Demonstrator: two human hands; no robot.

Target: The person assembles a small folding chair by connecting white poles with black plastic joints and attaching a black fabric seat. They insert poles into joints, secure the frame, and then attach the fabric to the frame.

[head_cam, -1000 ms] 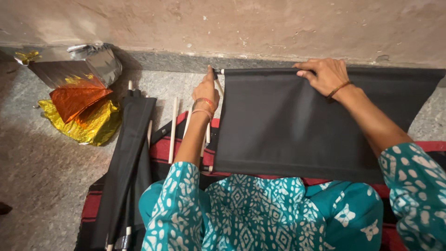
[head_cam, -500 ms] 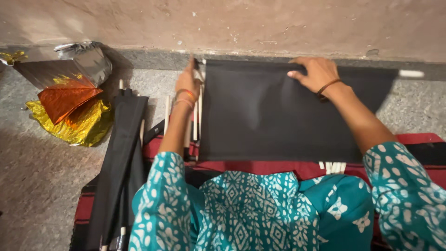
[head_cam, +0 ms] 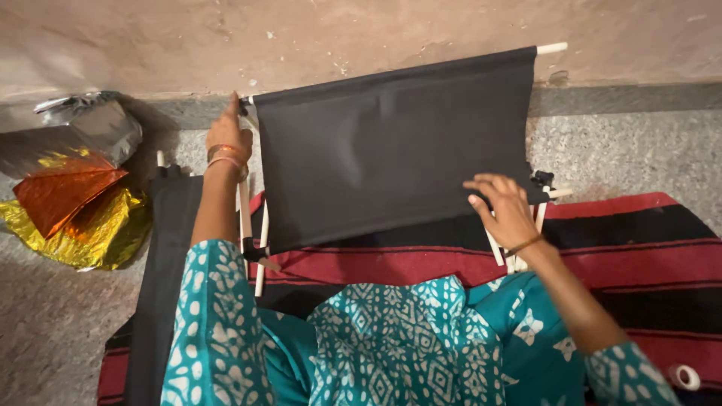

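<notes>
Against the wall's foot, a black fabric panel (head_cam: 391,150) is stretched on white rods. The left hand (head_cam: 228,135) pins its upper-left corner, fingers closed as far as I can tell; the right hand (head_cam: 502,207) lies spread on the lower-right edge, keeping it taut. Foil sheets (head_cam: 71,203) lie left, striped mat (head_cam: 639,256) beneath.

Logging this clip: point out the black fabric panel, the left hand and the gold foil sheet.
black fabric panel (head_cam: 391,150), head view, middle of the cloth.
left hand (head_cam: 228,135), head view, back of the hand.
gold foil sheet (head_cam: 105,233), head view, crumpled lower part.
</notes>
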